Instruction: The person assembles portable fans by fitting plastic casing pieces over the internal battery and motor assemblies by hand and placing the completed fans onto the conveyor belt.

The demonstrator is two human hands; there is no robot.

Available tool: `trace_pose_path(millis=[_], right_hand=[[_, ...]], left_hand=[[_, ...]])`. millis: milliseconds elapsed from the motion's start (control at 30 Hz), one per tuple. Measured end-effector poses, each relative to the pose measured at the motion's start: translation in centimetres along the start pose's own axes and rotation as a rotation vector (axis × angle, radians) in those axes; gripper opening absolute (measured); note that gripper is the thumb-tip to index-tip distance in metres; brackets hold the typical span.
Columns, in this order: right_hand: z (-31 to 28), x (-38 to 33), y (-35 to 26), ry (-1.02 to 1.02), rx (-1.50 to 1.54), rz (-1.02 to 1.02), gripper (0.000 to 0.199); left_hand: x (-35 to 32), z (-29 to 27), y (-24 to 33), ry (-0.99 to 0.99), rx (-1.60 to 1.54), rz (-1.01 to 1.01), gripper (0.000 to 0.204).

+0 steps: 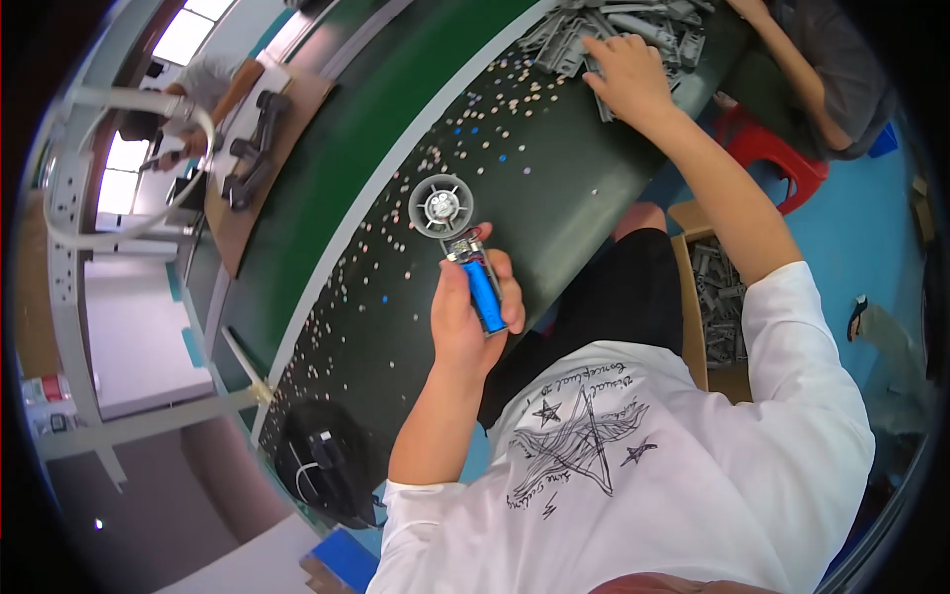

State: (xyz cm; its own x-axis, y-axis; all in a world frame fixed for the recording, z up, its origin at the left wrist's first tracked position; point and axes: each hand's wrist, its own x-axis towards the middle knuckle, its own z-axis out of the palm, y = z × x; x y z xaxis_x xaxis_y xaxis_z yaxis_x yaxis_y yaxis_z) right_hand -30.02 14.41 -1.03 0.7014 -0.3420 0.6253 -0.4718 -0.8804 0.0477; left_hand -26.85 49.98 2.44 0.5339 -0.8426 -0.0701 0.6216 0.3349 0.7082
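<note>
My left hand (457,322) is closed around the body of a small handheld fan with its casing off. The fan's round grey head (441,206) points up, with spokes around a light hub. A blue cylindrical battery (483,295) sits exposed in the body, below a small patch of circuitry and wires. My right hand (633,81) reaches to the far end of the table, over a pile of grey plastic casing parts (683,45). Its thumb and fingers are apart at the edge of the pile; whether they touch a part is hard to tell.
Many small pale and blue discs (435,153) lie scattered over the dark green table (539,213). A black bag (322,460) lies at the near left. A cardboard box (696,317) of grey parts and a red stool (782,158) stand at right. Other people sit nearby.
</note>
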Motion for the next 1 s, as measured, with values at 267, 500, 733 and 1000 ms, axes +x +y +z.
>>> trace_pose_path(millis=[267, 500, 733, 1000], right_hand=[[-1.5, -3.1, -6.5, -0.078, 1.077, 0.398, 0.040], [-5.7, -8.0, -9.8, -0.062, 0.894, -0.336, 0.034], [-5.8, -8.7, -11.1, -0.157, 0.639, -0.230, 0.031], [-14.5, -11.6, -19.0, -0.372, 1.491, 0.198, 0.019]], left_hand=[[-2.7, 0.4, -1.7, 0.022, 0.096, 0.017, 0.038], [-4.5, -0.7, -2.5, 0.163, 0.056, 0.039, 0.036], [-5.1, -1.8, -3.0, 0.255, 0.033, 0.080, 0.039], [-5.7, -1.2, -3.9, 0.216, 0.070, 0.147, 0.056]])
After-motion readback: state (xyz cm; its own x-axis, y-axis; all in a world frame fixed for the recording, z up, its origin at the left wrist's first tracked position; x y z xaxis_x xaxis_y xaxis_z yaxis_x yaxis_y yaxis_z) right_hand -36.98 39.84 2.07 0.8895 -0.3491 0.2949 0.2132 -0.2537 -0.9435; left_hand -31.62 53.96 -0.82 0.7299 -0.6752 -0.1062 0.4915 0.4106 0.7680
